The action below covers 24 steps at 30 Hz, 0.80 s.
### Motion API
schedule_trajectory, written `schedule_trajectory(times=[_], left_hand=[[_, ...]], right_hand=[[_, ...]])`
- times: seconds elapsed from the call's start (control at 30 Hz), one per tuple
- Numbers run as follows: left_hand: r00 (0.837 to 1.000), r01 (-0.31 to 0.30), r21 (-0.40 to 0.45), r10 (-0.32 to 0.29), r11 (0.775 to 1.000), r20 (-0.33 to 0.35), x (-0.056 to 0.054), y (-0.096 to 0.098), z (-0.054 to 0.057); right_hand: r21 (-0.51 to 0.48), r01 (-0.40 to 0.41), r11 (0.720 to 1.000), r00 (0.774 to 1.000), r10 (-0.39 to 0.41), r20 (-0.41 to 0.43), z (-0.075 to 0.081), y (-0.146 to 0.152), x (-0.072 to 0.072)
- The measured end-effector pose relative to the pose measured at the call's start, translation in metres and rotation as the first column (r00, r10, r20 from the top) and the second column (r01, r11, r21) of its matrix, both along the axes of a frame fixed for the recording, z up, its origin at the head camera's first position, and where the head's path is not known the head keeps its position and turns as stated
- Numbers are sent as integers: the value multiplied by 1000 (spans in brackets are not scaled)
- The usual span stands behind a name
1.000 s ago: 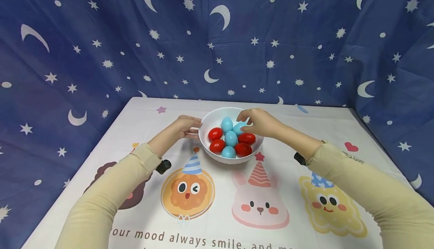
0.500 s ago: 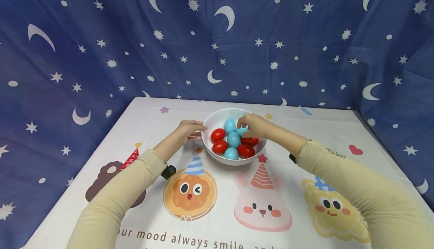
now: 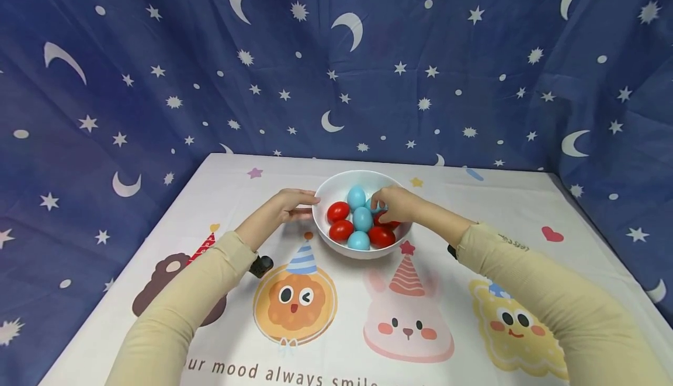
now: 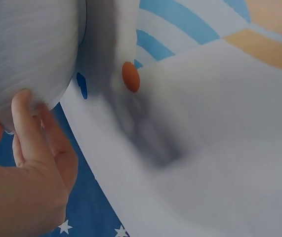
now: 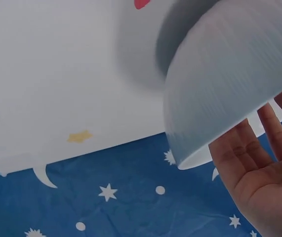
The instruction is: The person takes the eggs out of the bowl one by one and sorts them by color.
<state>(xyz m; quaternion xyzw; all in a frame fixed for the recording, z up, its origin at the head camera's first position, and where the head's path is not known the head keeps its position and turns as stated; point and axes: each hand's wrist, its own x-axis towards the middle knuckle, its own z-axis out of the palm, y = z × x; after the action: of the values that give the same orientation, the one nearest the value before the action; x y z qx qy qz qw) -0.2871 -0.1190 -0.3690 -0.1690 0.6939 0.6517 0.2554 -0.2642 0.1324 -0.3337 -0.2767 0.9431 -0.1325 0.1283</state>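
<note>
A white bowl (image 3: 336, 186) holds several light blue eggs (image 3: 362, 219) and several red eggs (image 3: 341, 230). My left hand (image 3: 288, 205) grips the bowl's left rim, and the left wrist view shows its fingers on both sides of the wall. Over the right rim, my right hand (image 3: 395, 204) reaches into the bowl. Its forefinger and thumb are around a blue egg (image 3: 369, 204) at the back right, which is partly covered by the fingers. Beneath this hand, a red egg (image 3: 386, 219) is also partly hidden. In the right wrist view, the bowl's wall (image 5: 229, 69) hides the fingertips.
The bowl stands toward the back of a table with a white cloth (image 3: 326, 316) printed with cartoon figures and lettering. A dark blue curtain (image 3: 294, 41) with moons and stars hangs behind the table. Dark wrist devices (image 3: 261, 266) show at the cuffs.
My right hand has lowered further into the bowl, its fingers closing in around the blue egg at the back right. My left hand stays at the left rim. The head view has shifted slightly.
</note>
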Motion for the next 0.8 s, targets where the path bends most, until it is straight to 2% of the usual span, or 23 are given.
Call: schedule_trajectory(times=[0.33,0.43,0.47,0.5,0.67,0.7,0.8], left_hand=[[1000,3,17,-3,1000,-16,-2,1,-4],[1000,1,12,-1,1000,-18,-1,0,-5],[1000,1,8,0,1000,-19,0,0,-5],[1000,-2,6,2,1000,-21,1,-1,-5],[1000,-10,16,10,1000,-26,2,-2,-6],[1000,-13,21,13,1000,-25,2,-2,-7],[1000,-20,21,20,1000,-23,2,-2,-8]], right_hand=[[15,-9,1000,1000,9,9,-11,7,-6],[13,-32,999,999,32,13,-14,9,-10],[-2,-62,998,998,62,0,-23,12,-17],[4,-70,998,998,70,-2,-23,11,-17],[53,-76,996,997,77,-15,-27,9,-18],[81,-50,995,999,51,-2,-20,5,-11],[101,-49,994,999,49,-6,-22,4,-9]])
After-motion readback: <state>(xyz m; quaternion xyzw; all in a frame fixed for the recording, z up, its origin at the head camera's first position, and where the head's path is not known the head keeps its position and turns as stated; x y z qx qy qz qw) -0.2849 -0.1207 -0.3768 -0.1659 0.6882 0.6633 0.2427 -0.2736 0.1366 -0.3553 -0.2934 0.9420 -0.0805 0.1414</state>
